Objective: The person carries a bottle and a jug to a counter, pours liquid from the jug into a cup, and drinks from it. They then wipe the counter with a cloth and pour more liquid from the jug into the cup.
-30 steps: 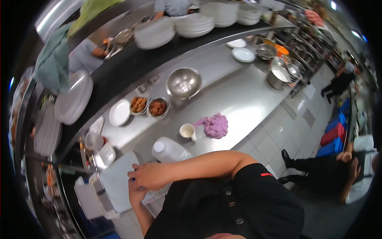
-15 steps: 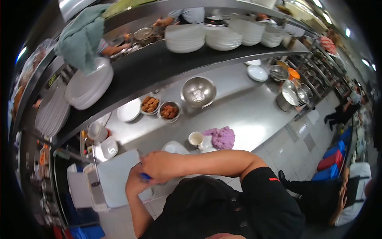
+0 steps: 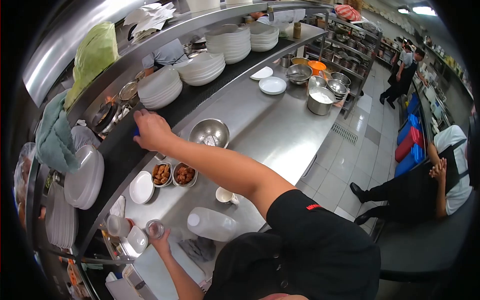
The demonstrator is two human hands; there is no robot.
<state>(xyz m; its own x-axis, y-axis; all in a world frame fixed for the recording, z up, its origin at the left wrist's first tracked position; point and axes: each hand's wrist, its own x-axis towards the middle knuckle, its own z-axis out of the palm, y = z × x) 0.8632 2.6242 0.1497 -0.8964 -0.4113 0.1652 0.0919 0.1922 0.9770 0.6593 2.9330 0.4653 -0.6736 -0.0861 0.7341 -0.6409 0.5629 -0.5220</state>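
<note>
My left hand [image 3: 161, 243] is closed around a small clear jar [image 3: 155, 229], held near the white cutting board [image 3: 175, 257]. Stretched up to the dark shelf [image 3: 200, 95], my right hand [image 3: 151, 131] has its fingers curled on a small blue thing [image 3: 136, 131], mostly hidden by the hand. Beside it stands a stack of white bowls [image 3: 160, 89]. Under my right forearm lie a bowl of fried pieces [image 3: 161, 174] and a bowl of darker reddish pieces [image 3: 184, 175]. A white plate [image 3: 141, 187] lies to their left.
A steel mixing bowl [image 3: 209, 133], a white cup [image 3: 226, 196] and a large translucent jug [image 3: 212, 224] stand on the steel counter [image 3: 280, 135]. A grey cloth [image 3: 197, 248] lies by the board. A person in an apron [image 3: 420, 175] leans at the right, hands clasped.
My hands were together over the cutting board with the blue thing between them. They are now apart: the right has reached up to the shelf, the left holds the jar. The view has turned right.
</note>
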